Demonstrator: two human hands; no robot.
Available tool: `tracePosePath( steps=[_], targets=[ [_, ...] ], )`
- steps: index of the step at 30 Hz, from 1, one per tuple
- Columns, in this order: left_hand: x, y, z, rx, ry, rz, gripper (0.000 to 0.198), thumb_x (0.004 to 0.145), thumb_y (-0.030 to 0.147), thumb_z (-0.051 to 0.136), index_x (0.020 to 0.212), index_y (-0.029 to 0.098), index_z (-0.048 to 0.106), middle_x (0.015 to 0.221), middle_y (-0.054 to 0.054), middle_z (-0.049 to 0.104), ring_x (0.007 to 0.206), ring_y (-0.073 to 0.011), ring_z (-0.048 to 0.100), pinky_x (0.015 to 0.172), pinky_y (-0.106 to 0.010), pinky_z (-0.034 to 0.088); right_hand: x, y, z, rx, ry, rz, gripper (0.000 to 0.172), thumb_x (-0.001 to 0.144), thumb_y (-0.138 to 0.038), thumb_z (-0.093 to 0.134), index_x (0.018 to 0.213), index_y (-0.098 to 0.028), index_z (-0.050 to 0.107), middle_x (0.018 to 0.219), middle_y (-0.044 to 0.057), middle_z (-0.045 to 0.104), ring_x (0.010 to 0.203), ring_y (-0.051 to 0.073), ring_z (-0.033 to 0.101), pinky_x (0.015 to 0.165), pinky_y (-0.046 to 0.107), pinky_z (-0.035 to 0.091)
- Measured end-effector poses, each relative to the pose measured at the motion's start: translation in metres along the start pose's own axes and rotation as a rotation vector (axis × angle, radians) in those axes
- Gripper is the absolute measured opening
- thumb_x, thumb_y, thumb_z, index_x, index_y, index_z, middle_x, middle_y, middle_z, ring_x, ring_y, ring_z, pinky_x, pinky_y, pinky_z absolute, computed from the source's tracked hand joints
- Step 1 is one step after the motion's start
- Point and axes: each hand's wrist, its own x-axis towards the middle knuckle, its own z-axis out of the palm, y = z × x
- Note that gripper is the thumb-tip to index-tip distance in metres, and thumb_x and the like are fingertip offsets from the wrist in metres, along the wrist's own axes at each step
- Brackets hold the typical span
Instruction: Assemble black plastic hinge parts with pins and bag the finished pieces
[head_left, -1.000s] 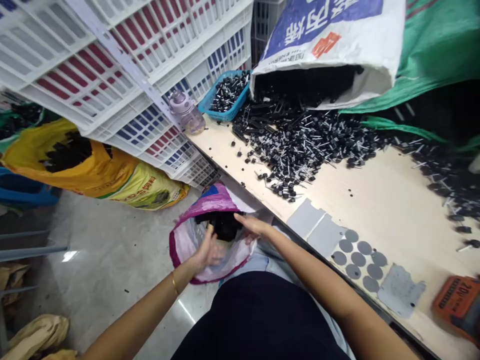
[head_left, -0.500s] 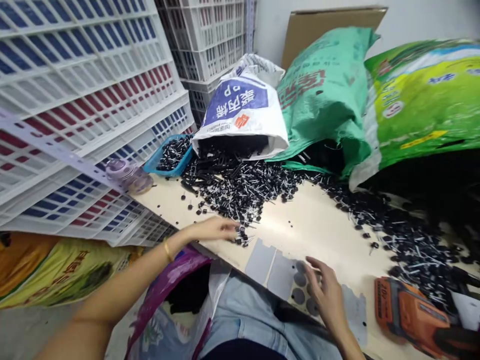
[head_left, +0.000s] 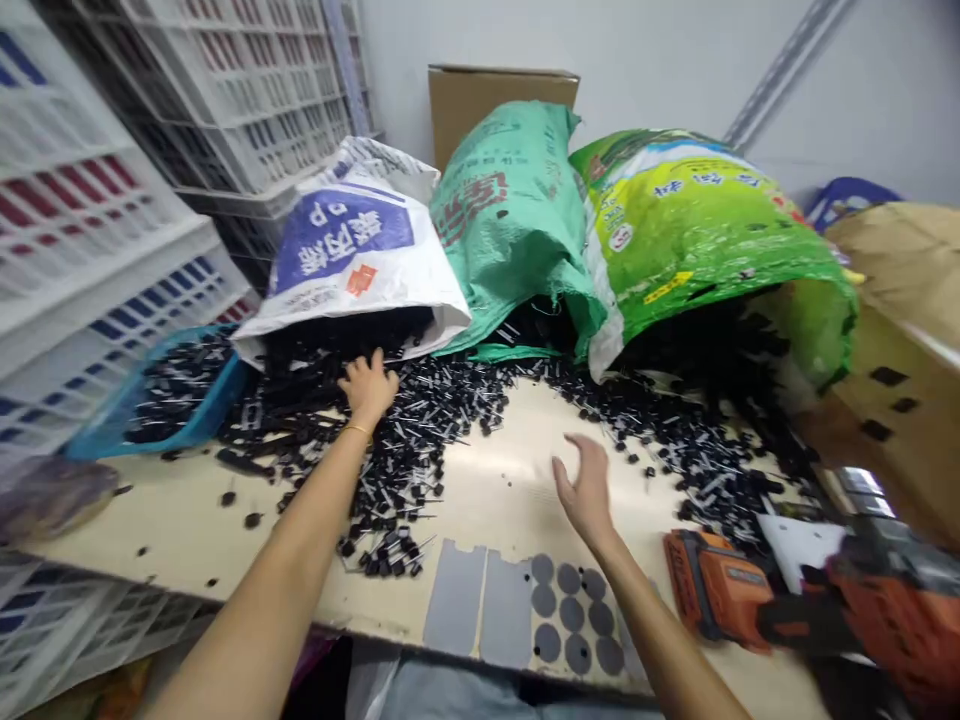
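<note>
Head view, looking down a pale counter (head_left: 495,480) heaped with small black parts (head_left: 420,440) that have metal pins. The left hand (head_left: 367,385) reaches far forward and rests palm down on the heap, right at the mouth of a white sack (head_left: 352,250) lying on its side; its fingers are spread and grip nothing. The right hand (head_left: 589,490) hovers over a bare patch of counter, fingers loosely open and empty, the parts fanned out just beyond it. A green sack (head_left: 510,210) and a bright green sack (head_left: 690,220) also lie tipped over, so their contents spill within reach. A blue basket (head_left: 172,400) of parts sits far left, an orange drill (head_left: 750,590) near the right.
</note>
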Motion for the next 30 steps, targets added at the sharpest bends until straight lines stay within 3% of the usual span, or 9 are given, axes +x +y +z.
tracePosePath(
  steps=[3,6,11,15,19,25,30],
  targets=[
    [0.000,-0.005,0.009,0.025,0.022,0.014,0.054,0.088,0.037,0.042,0.139,0.021,0.041,0.128,-0.020,0.049,0.118,-0.0387,0.043,0.088,-0.055,0.041,0.100,-0.006,0.026,-0.144,-0.213,0.128,0.047,0.084,-0.026,0.051,0.129,-0.013,0.045,0.129,0.017,0.047,0.123,0.027,0.041,0.105,0.042,0.033],
    [0.005,-0.008,0.011,0.030,0.011,0.022,0.054,0.088,0.037,0.042,0.140,0.021,0.040,0.130,-0.020,0.047,0.119,-0.0385,0.041,0.088,-0.053,0.042,0.178,-0.008,0.056,-0.216,-0.253,0.206,0.057,0.083,-0.028,0.053,0.137,-0.014,0.038,0.134,0.019,0.042,0.124,0.032,0.041,0.101,0.045,0.035],
    [0.009,-0.006,0.012,0.041,0.032,0.022,0.052,0.089,0.037,0.042,0.139,0.022,0.042,0.129,-0.019,0.048,0.118,-0.0373,0.041,0.087,-0.053,0.042,0.252,-0.010,0.104,-0.297,-0.310,0.295,0.070,0.083,-0.040,0.058,0.144,-0.020,0.030,0.137,0.022,0.036,0.123,0.037,0.044,0.094,0.046,0.041],
    [0.013,-0.006,0.014,0.045,0.039,0.019,0.053,0.088,0.035,0.043,0.139,0.022,0.042,0.130,-0.018,0.047,0.118,-0.0363,0.041,0.088,-0.052,0.041,0.287,-0.013,0.128,-0.379,-0.355,0.314,0.075,0.073,-0.045,0.071,0.138,-0.022,0.041,0.144,0.026,0.024,0.125,0.043,0.041,0.091,0.050,0.043],
    [0.016,-0.008,0.015,0.026,0.040,0.024,0.053,0.088,0.034,0.044,0.140,0.022,0.040,0.131,-0.017,0.047,0.120,-0.0358,0.039,0.091,-0.052,0.039,0.309,-0.008,0.132,-0.429,-0.396,0.268,0.079,0.066,-0.048,0.077,0.133,-0.019,0.047,0.143,0.025,0.026,0.124,0.042,0.043,0.091,0.049,0.045],
    [0.017,-0.010,0.014,0.008,0.018,0.031,0.054,0.089,0.035,0.043,0.142,0.022,0.038,0.134,-0.018,0.044,0.122,-0.0365,0.038,0.094,-0.053,0.036,0.299,0.010,0.124,-0.459,-0.357,0.154,0.071,0.079,-0.038,0.066,0.142,-0.025,0.037,0.140,0.023,0.029,0.121,0.040,0.047,0.089,0.047,0.046],
    [0.017,-0.009,0.013,0.009,0.017,0.030,0.054,0.089,0.034,0.043,0.142,0.022,0.038,0.134,-0.018,0.044,0.123,-0.0361,0.037,0.095,-0.052,0.036,0.307,0.014,0.129,-0.475,-0.337,0.235,0.080,0.076,-0.036,0.069,0.145,-0.019,0.032,0.138,0.029,0.032,0.112,0.039,0.054,0.083,0.048,0.048]
  ],
)
